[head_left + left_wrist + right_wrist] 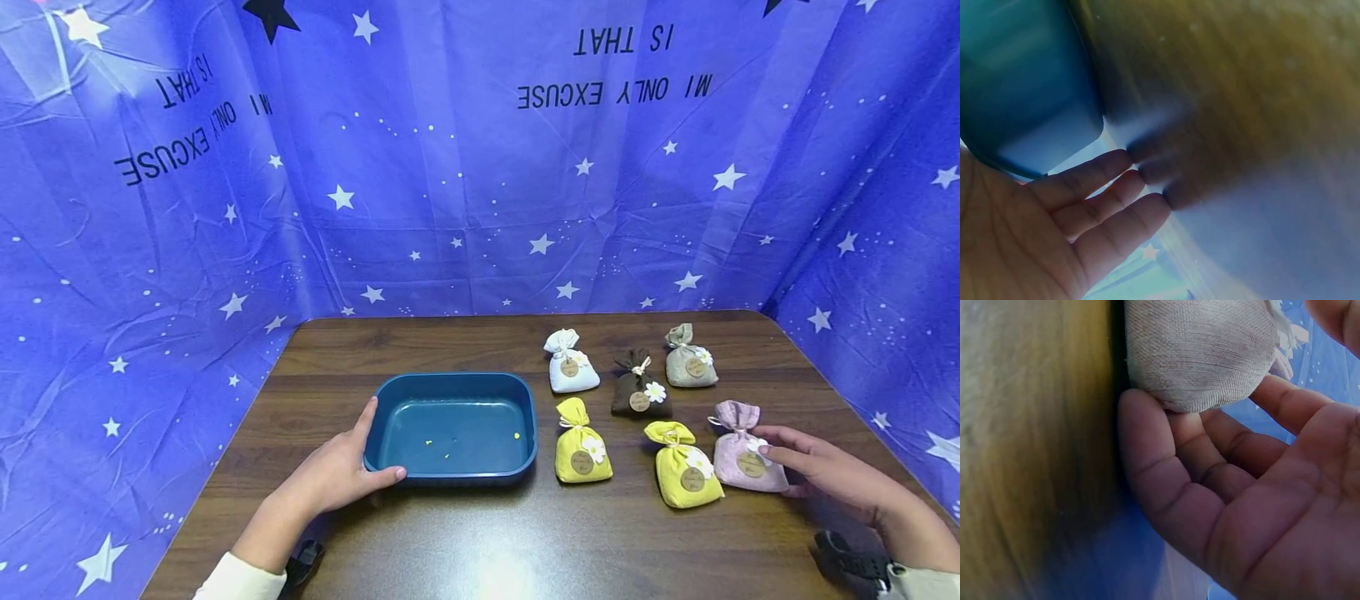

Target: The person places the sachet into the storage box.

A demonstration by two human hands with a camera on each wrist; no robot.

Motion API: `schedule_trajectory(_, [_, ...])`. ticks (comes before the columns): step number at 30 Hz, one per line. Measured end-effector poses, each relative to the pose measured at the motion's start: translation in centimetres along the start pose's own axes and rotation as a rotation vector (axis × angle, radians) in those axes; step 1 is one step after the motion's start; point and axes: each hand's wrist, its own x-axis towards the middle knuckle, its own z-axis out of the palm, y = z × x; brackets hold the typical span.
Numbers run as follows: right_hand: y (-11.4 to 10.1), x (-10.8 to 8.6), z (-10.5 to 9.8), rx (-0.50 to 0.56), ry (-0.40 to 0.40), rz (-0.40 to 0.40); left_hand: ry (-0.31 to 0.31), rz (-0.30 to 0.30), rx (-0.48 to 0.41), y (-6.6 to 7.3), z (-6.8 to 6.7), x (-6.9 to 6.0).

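Observation:
A dark blue plastic basin point(450, 479) stands on the table, with small yellow bits on its floor. My left hand point(335, 468) rests at its left end, thumb at the near side and index finger along the left rim. In the left wrist view the other fingers point(1107, 234) are straight beside the basin. On the right, my right hand point(832, 471) holds a pink drawstring sachet point(738, 458) with a white flower and a round tag. The right wrist view shows curled fingers point(1147, 434) against the bottom of the sachet point(1200, 356).
Left of the pink sachet lie two yellow sachets point(581, 458), the second a yellow sachet point(686, 479) close beside it. Behind are a white sachet point(573, 379), a dark brown sachet point(630, 390) and a beige sachet point(682, 371). A blue star-printed curtain point(465, 167) surrounds the wooden table point(420, 550).

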Motion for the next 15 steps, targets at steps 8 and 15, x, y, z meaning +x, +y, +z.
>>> schedule_trajectory(8, [0.13, 0.33, -0.70, 0.041, -0.044, 0.020, -0.005, 0.002, -0.003, 0.02, 0.02, -0.02])
schedule_trajectory(15, [0.17, 0.46, -0.85, 0.030, -0.068, 0.011, 0.005, 0.002, -0.003, 0.02, 0.04, 0.01])
